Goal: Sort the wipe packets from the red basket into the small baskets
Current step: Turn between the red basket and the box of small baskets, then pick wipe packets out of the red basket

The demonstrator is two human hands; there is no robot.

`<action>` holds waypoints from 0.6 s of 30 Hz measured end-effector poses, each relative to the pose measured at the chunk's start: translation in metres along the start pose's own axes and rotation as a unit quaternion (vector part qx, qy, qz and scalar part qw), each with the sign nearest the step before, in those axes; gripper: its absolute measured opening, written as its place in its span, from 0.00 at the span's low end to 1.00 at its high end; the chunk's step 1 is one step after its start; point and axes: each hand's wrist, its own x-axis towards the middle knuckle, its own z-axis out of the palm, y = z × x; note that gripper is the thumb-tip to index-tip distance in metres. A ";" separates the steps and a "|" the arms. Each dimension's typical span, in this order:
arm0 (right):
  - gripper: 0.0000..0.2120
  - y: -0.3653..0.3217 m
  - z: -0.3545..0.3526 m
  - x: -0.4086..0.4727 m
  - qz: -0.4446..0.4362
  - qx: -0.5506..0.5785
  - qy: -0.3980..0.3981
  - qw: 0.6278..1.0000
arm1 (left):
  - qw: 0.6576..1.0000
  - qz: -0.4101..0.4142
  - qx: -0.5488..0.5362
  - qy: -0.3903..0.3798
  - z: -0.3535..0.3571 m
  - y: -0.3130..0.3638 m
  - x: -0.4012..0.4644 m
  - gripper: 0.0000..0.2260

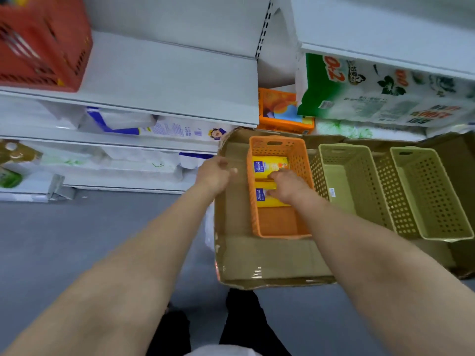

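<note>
Setting: grey shop floor in front of white metal shelving [164, 80] stacked with tissue packs; this is the head view, the only one you have.
Work surface: a flattened brown cardboard sheet [257, 263] lies on the floor and carries three small baskets in a row.
Target basket: the orange perforated plastic basket [300, 160] sits nearest your left, its long axis running away from you.
Packets: two yellow wipe packets [270, 165] lie flat inside it, one behind the other along that axis, filling the far half; the near half shows bare floor.
Right hand: your right hand [288, 186] is down inside the basket, fingers curled onto the nearer packet; whether you grip it or only press it into place, I cannot tell.
Left hand: your left hand [214, 172] hovers just outside the basket's left wall, fingers loosely curled, holding nothing.
Source: the red plastic crate basket [43, 44] stands on the upper shelf, up and to your left, so your left hand is nearer for the next reach.
Around: two pale green perforated baskets [359, 176] stand to the right, both showing nothing inside.
Obstruction: the shelf edge lies between you and the red basket.
</note>
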 end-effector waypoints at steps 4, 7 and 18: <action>0.21 -0.048 -0.059 -0.033 0.000 0.012 0.062 0.998 | 0.989 0.076 0.129 -0.010 -0.089 0.018 -0.039 0.17; 0.19 -0.100 -0.111 -0.066 -0.031 0.048 0.134 0.989 | 0.958 0.142 0.249 0.007 -0.175 0.030 -0.068 0.18; 0.20 -0.229 -0.152 -0.188 -0.169 0.086 0.358 0.914 | 0.860 0.307 0.338 0.226 -0.431 -0.005 -0.192 0.15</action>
